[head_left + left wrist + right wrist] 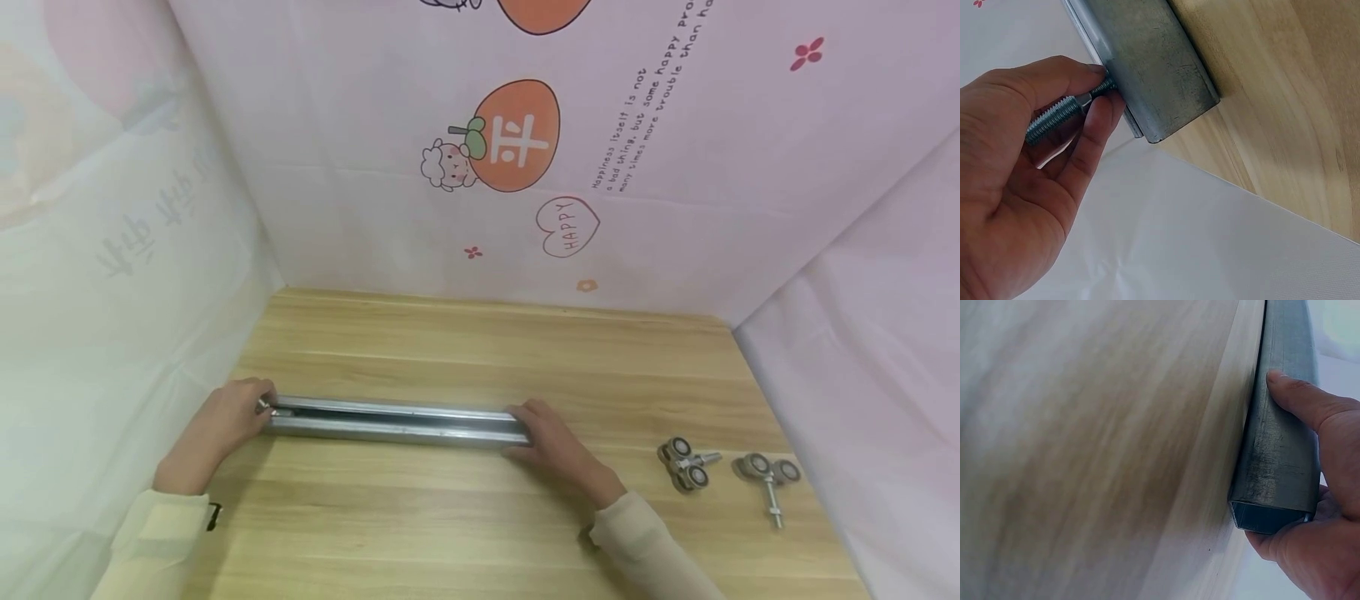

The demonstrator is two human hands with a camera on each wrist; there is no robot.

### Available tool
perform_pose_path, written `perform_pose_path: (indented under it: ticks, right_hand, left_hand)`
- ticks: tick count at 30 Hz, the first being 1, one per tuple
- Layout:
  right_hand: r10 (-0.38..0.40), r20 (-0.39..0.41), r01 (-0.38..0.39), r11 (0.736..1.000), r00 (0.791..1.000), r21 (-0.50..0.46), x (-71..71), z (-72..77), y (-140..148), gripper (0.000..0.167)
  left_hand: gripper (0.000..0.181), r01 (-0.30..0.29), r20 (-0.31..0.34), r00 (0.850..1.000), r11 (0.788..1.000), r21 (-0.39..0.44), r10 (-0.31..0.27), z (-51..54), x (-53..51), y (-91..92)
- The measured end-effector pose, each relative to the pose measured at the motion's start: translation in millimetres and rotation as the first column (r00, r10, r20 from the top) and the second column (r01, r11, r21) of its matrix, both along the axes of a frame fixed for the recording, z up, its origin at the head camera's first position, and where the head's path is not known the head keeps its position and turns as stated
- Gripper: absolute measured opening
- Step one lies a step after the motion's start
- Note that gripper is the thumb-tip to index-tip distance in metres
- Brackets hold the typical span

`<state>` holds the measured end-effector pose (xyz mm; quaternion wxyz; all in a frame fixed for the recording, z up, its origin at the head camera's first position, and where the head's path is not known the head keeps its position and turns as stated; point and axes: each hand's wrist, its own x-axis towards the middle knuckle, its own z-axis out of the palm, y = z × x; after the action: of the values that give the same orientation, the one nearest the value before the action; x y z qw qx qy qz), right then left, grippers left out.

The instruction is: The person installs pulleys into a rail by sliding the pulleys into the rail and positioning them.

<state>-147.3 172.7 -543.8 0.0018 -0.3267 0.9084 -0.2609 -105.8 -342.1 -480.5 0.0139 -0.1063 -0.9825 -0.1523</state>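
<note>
Wooden counter (487,354): left fingers (1090,142) pinch a bolt (1054,122) at the rail's (397,432) nine-o'clock end; right fingers (1300,399) grip three o'clock, likely steadying.

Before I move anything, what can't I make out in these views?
- Inner end of the threaded bolt, left wrist view: hidden by the left hand and the rail.
- Rail's left end, head view: covered by the left hand.
- Rail's far end, right wrist view: cut off by the top edge.
- Dark thing by the right sleeve, head view: too little shows to identify.
- Tabletop grain, right wrist view: blurred.
</note>
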Motion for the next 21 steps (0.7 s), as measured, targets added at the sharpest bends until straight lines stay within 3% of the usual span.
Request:
perform_pose_path:
  ticks: [11,21]
  right_hand:
    - [0.02,-0.054,-0.02,1.0,0.998,-0.007,0.4,-5.3,1.7,0.058]
    - [0.024,-0.014,-0.024,1.0,1.0,0.014,0.0,-2.7,2.3,0.06]
  left_hand:
    - [0.016,0.005,-0.039,0.999,1.0,-0.014,-0.005,-2.6,0.5,-1.7]
    - [0.016,-0.022,0.008,1.0,1.0,0.004,0.021,-2.2,1.2,-2.6]
